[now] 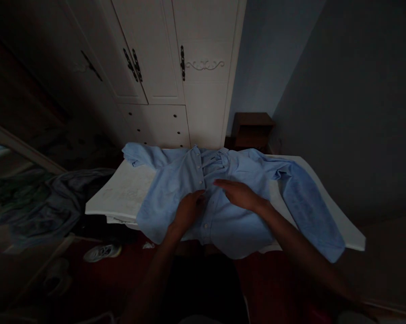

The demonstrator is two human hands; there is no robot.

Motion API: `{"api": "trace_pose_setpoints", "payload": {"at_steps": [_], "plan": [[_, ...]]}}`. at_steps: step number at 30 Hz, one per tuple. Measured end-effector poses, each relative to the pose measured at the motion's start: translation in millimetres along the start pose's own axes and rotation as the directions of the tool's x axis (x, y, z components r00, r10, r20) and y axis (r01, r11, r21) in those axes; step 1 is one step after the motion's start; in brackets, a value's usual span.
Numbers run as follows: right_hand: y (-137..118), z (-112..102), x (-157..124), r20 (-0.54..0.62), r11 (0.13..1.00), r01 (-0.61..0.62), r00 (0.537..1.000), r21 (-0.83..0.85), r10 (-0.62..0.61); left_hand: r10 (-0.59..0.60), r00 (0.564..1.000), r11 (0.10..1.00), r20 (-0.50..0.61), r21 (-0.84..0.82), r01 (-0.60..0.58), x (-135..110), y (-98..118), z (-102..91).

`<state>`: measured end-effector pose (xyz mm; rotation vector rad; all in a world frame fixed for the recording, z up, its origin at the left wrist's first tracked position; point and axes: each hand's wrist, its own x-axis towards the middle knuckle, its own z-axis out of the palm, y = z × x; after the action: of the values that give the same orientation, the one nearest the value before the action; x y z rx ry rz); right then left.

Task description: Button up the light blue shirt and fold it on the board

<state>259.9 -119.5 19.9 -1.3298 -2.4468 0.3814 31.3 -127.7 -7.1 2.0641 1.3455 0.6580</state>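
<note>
A light blue button-up shirt lies spread face up on a white table, collar at the far side, one sleeve hanging off the right front edge. My left hand rests on the button placket with its fingers curled and pinched at the fabric near a button. My right hand lies on the shirt front just right of the placket, fingers stretched out toward the left. The two hands nearly meet over the row of buttons.
A white wardrobe with dark handles stands behind the table. A small brown nightstand sits beside it. Dark clothes are heaped at the left. A white shoe lies on the red floor below the table.
</note>
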Motion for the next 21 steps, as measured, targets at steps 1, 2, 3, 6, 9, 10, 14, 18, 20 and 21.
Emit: {"api": "trace_pose_setpoints", "payload": {"at_steps": [1,2,3,6,9,10,14,18,20,21], "plan": [[5,3,7,0.042,0.995,-0.009,0.999,-0.100,0.013,-0.002,1.000,1.000,0.002,-0.014,0.002,1,-1,-0.1],[8,4,12,0.085,0.982,-0.011,0.996,-0.187,0.027,-0.006,1.000,0.999,0.005,-0.038,0.007,1,-3,-0.8],[10,3,15,0.128,0.966,-0.003,0.991,-0.260,0.037,-0.012,1.000,0.998,0.008,-0.063,0.013,2,-5,-1.9],[10,-7,24,0.246,0.913,0.050,0.968,-0.406,0.057,-0.014,1.000,0.995,0.022,-0.097,0.016,7,-8,-5.9],[11,-26,35,0.343,0.882,0.078,0.934,-0.465,0.098,0.045,0.993,0.994,0.106,-0.102,-0.034,15,-9,-9.2],[13,-32,40,0.361,0.881,0.075,0.926,-0.467,0.113,0.064,0.989,0.992,0.135,-0.118,-0.048,17,-10,-9.7],[26,-48,64,0.314,0.890,0.113,0.949,-0.442,0.035,0.074,0.989,0.971,0.125,-0.235,-0.042,20,-21,-7.5],[36,-44,81,0.450,0.857,0.340,0.881,-0.387,-0.146,0.061,0.996,0.949,0.059,-0.313,-0.039,16,-33,-2.7],[37,-40,84,0.515,0.851,0.365,0.847,-0.377,-0.135,0.064,0.997,0.945,0.050,-0.324,-0.045,14,-34,-2.0],[37,-38,84,0.527,0.852,0.363,0.841,-0.377,-0.126,0.066,0.997,0.943,0.049,-0.329,-0.047,13,-33,-2.0]]}}
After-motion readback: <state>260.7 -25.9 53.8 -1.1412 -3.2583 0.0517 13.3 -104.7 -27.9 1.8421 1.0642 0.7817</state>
